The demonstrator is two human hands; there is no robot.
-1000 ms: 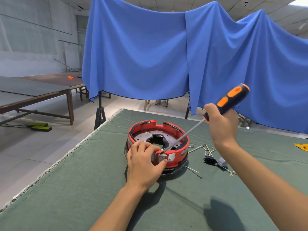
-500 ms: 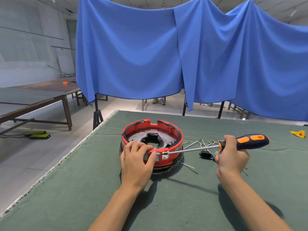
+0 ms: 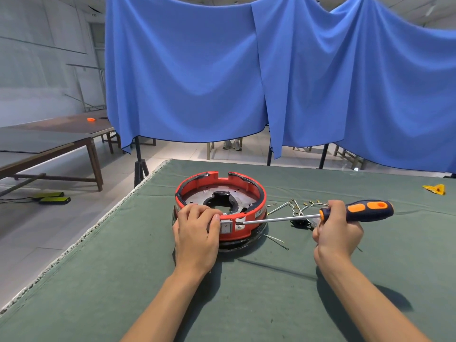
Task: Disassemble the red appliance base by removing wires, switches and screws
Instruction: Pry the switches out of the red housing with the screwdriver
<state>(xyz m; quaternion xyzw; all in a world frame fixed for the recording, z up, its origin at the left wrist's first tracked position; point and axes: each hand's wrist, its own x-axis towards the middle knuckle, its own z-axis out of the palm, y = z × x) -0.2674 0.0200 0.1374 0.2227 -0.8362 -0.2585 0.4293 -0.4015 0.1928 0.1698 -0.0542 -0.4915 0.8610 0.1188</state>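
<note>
The red appliance base (image 3: 246,191) is set on the green-covered counter (image 3: 123,280), directly under the fingers of the left hand (image 3: 197,233). That hand is laid over the near rim of the base, its fingers curled over the edge and its thumb pressed beside the grey rocker switch (image 3: 226,227) in the outer wall. A screwdriver (image 3: 320,214) is gripped by the right hand (image 3: 336,233), the fingers being wrapped round the front of its black-and-orange handle. The shaft is held nearly level, and its tip is placed against the base wall just beyond the switch, near the left thumb. Loose wires (image 3: 296,206) and a small black part (image 3: 299,222) are seen on the cloth just behind the right hand. A yellow object (image 3: 435,189) lies well beyond that hand.
</note>
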